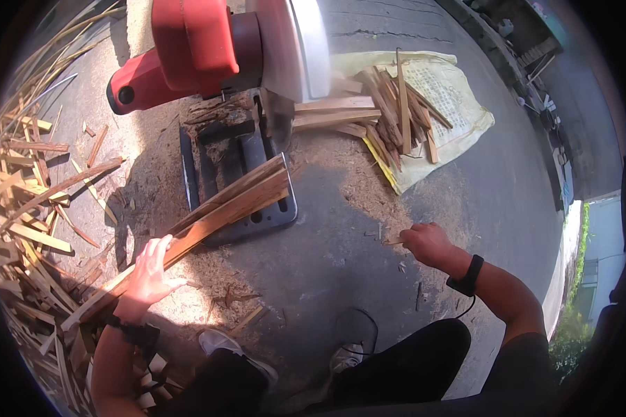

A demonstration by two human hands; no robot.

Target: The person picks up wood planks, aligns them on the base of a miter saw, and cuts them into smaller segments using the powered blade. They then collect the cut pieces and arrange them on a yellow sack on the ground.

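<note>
My left hand (148, 272) lies across a bundle of long wooden slats (219, 217), its fingers over the upper edge and its thumb stretched out along the lower side. The slats' far ends rest on the dark metal base (271, 219) of a red chop saw (196, 43) with a silver blade guard (302, 48). Their near ends reach the wood pile at the left. Low over the floor to the right, my right hand (428, 244) is closed, and a small wood piece (393, 241) sticks out from its fingertips.
Beyond the saw's right side, a pale woven sack (459, 90) lies under short wood pieces (396, 104). A large heap of loose wood strips (31, 208) fills the left side. Sawdust (355, 177) covers parts of the concrete floor. My shoes (236, 347) are near the bottom.
</note>
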